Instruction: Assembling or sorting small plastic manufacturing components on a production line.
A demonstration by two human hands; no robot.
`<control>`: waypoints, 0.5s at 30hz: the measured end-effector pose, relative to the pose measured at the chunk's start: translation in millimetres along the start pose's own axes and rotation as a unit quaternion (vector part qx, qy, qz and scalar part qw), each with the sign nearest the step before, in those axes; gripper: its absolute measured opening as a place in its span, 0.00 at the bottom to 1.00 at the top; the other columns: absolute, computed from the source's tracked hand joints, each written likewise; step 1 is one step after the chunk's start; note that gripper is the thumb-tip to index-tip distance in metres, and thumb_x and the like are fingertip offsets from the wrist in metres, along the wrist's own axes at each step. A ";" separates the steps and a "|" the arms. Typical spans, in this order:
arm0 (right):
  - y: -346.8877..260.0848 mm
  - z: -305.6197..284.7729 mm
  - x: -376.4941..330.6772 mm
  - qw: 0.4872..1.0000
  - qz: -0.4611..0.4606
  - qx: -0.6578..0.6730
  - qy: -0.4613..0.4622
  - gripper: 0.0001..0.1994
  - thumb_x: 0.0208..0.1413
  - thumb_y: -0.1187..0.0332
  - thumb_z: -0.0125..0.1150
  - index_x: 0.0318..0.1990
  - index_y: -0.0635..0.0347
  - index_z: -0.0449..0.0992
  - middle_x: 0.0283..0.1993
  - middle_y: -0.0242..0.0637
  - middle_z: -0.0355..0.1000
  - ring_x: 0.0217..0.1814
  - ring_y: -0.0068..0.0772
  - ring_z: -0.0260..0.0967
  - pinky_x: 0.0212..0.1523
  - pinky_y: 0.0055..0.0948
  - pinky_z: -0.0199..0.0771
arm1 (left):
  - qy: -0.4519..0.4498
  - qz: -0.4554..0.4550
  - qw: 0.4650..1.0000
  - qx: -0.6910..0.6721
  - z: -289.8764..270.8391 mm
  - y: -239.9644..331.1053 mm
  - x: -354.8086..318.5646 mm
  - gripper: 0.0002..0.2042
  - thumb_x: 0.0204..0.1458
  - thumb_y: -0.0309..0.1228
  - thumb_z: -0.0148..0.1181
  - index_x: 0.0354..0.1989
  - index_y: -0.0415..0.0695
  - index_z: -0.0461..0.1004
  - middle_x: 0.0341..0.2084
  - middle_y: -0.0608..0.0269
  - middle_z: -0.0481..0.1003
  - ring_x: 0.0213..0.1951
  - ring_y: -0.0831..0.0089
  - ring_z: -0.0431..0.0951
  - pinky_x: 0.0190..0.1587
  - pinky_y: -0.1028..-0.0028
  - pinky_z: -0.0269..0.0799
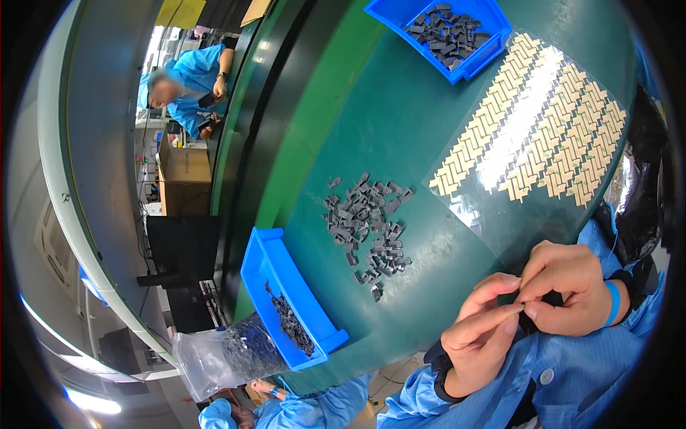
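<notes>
Your left hand [475,336] and right hand [568,286] are meeting at the fingertips, both pinching a tiny piece [524,304] that's mostly hiding between them, so can't tell what it is. Just beyond, a clear sheet [511,154] of beige bits is lying on the green table [321,307], and loose grey parts [357,211] are sitting left of it, between two blue bins [261,268]

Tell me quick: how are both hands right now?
Bare left hand: pinched closed; anything held is too small to tell.
Bare right hand: also pinched closed, meeting the left; contents unclear.
</notes>
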State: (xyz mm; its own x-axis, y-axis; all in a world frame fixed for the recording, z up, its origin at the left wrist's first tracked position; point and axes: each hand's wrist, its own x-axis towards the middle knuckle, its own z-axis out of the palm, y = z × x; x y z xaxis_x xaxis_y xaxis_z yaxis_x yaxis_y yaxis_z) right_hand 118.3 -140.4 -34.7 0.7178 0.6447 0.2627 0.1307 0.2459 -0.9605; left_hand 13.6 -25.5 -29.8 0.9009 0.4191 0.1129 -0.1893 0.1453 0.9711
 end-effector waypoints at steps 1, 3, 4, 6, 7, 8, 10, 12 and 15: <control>2.8 -0.6 0.8 1.000 0.000 0.002 0.002 0.06 0.36 0.77 0.63 0.27 0.62 0.76 0.28 0.35 0.70 0.25 0.29 0.65 0.26 0.24 0.63 | -0.001 -0.001 1.000 -0.014 0.0 -2.1 0.5 0.11 0.45 0.12 0.54 0.37 0.33 0.75 0.47 0.46 0.68 0.52 0.56 0.66 0.54 0.62 0.61; 5.8 -2.1 3.0 1.000 -0.011 0.000 0.002 0.06 0.35 0.77 0.63 0.26 0.61 0.76 0.27 0.35 0.70 0.25 0.30 0.66 0.26 0.23 0.63 | -0.005 -0.005 1.000 -0.029 -0.1 -4.0 3.4 0.11 0.45 0.12 0.54 0.38 0.33 0.75 0.48 0.46 0.68 0.52 0.56 0.66 0.54 0.62 0.61; 7.7 -3.4 3.7 1.000 -0.010 0.001 0.005 0.06 0.35 0.77 0.63 0.26 0.61 0.76 0.27 0.35 0.70 0.25 0.30 0.66 0.26 0.23 0.63 | -0.009 -0.013 0.999 -0.037 -0.3 -5.0 5.3 0.10 0.46 0.13 0.54 0.37 0.33 0.75 0.47 0.46 0.68 0.52 0.55 0.66 0.54 0.61 0.60; 6.0 -6.6 7.1 0.999 -0.040 -0.026 0.000 0.07 0.33 0.77 0.63 0.25 0.60 0.77 0.26 0.35 0.70 0.24 0.30 0.66 0.25 0.23 0.63 | -0.009 -0.014 0.999 -0.041 1.1 -0.2 6.9 0.10 0.46 0.13 0.54 0.37 0.33 0.75 0.47 0.46 0.68 0.52 0.55 0.66 0.54 0.61 0.60; 3.3 -10.2 7.9 0.999 -0.043 -0.026 0.000 0.07 0.33 0.77 0.63 0.25 0.60 0.77 0.26 0.35 0.70 0.24 0.30 0.66 0.25 0.23 0.63 | -0.015 -0.016 0.999 -0.034 1.8 2.7 6.9 0.10 0.45 0.13 0.54 0.37 0.32 0.75 0.47 0.46 0.68 0.52 0.55 0.66 0.54 0.60 0.60; 2.1 -17.4 8.2 0.996 -0.062 -0.061 0.010 0.07 0.32 0.77 0.63 0.25 0.60 0.77 0.26 0.35 0.70 0.23 0.30 0.65 0.25 0.23 0.63 | -0.024 -0.018 0.999 -0.029 2.6 2.3 8.6 0.10 0.45 0.13 0.54 0.36 0.32 0.75 0.47 0.46 0.68 0.51 0.54 0.67 0.54 0.60 0.60; 1.4 -35.7 -0.2 0.988 -0.080 -0.127 0.045 0.07 0.29 0.77 0.61 0.23 0.59 0.76 0.24 0.34 0.68 0.22 0.29 0.64 0.23 0.23 0.62 | -0.031 0.008 0.999 -0.014 3.0 7.3 13.3 0.10 0.44 0.13 0.54 0.36 0.31 0.75 0.46 0.45 0.68 0.51 0.54 0.67 0.54 0.60 0.61; 3.6 -59.3 -6.2 0.970 -0.064 -0.216 0.095 0.03 0.31 0.76 0.57 0.19 0.58 0.73 0.23 0.35 0.65 0.23 0.27 0.63 0.25 0.23 0.61 | -0.019 0.045 0.998 0.031 -10.2 9.3 19.4 0.10 0.41 0.12 0.55 0.34 0.30 0.75 0.45 0.45 0.69 0.49 0.53 0.68 0.52 0.60 0.62; 18.0 -137.8 -57.3 0.901 0.094 -0.412 0.098 0.08 0.56 0.74 0.50 0.41 0.62 0.72 0.45 0.43 0.66 0.50 0.37 0.64 0.53 0.28 0.61 | 0.066 0.107 0.985 0.117 -16.9 24.8 16.6 0.09 0.41 0.13 0.57 0.33 0.31 0.76 0.44 0.45 0.70 0.48 0.54 0.69 0.51 0.60 0.63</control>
State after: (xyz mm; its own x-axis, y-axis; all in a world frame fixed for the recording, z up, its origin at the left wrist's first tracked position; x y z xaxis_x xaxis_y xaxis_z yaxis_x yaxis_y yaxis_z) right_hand 173.7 -272.7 -79.7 0.8761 0.4598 0.1451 0.4004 -0.5262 -0.7502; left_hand 17.2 0.2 -7.4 0.7889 0.5324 0.3070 -0.2601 -0.1634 0.9517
